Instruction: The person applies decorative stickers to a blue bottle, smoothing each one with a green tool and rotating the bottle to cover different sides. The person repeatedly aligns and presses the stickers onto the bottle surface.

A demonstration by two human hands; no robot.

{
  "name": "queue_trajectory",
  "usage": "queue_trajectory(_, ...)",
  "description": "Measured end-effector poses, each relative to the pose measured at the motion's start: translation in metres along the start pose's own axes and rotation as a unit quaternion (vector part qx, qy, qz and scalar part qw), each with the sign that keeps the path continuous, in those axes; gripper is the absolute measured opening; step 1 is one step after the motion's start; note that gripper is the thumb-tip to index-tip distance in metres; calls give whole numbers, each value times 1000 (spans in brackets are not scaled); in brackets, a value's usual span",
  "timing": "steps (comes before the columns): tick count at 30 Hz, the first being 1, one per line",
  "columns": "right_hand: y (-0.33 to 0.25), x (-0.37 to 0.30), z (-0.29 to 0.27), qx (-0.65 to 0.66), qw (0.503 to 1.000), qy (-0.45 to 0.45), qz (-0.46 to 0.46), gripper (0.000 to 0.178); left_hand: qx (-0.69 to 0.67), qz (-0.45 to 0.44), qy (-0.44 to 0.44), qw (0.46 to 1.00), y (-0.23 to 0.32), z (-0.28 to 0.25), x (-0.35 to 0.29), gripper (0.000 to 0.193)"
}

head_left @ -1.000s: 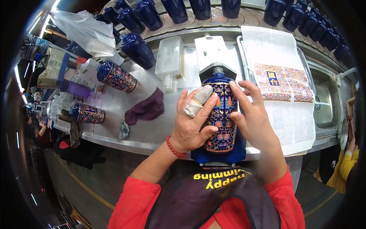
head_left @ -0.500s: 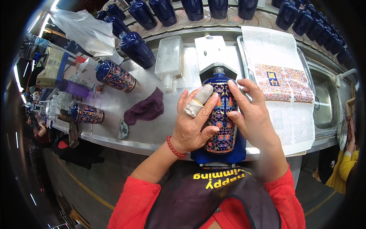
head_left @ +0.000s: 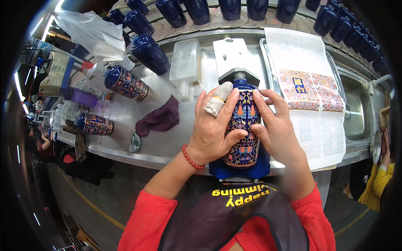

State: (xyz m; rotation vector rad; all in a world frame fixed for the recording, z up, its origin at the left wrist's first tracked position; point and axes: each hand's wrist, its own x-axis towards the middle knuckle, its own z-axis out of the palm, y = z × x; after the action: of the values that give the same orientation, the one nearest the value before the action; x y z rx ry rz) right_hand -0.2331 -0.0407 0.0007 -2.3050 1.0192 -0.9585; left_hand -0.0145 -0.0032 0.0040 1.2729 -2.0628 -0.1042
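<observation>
Two hands on feed, left hand [head_left: 213, 129] and right hand [head_left: 276, 121]: fingers spread, laid on the patterned bottle [head_left: 243, 144], not wrapped round. It lies neck-away at the near edge. I judge the step as pressing along the pattern; the next move calls for light, even contact. Tabletop [head_left: 125, 111]: purple cloth [head_left: 159, 118], printed sheet [head_left: 297, 48]. Sink [head_left: 356, 104] right; blue bottles [head_left: 230, 9] behind.

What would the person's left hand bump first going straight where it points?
The left hand would probably meet the rounded shoulder of the shiny, dark-blue, flower-patterned bottle; depth is unclear.
</observation>
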Motion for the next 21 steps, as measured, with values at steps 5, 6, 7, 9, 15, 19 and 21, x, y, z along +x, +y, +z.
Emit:
queue_trajectory(5, -2, 0, -1, -1, 1000, -5, 3, 64, 10, -7, -8, 1000, 4, -3, 3, 86)
queue_trajectory(6, -3, 0, -1, -4, 1000, -1, -3, 64, 16, -6, -10, 1000, 5, -3, 4, 87)
queue_trajectory(7, -3, 1, -1, -6, 1000, -4, 1, 64, 22, -6, -13, 1000, 6, -4, 5, 87)
queue_trajectory(9, -3, 2, -1, -13, 1000, 0, -3, 63, 32, -7, -18, 999, 7, -5, 6, 88)
queue_trajectory(15, -4, 1, -1, -20, 1000, -5, 4, 63, 27, -18, -21, 999, 10, -4, 6, 84)
queue_trajectory(19, -6, -4, -2, 0, 1000, -5, 9, 63, 10, -20, -23, 999, 8, -3, 4, 78)
queue_trajectory(21, -5, -5, -1, 2, 1000, 0, 2, 62, 4, -27, -32, 999, 9, -3, 3, 76)
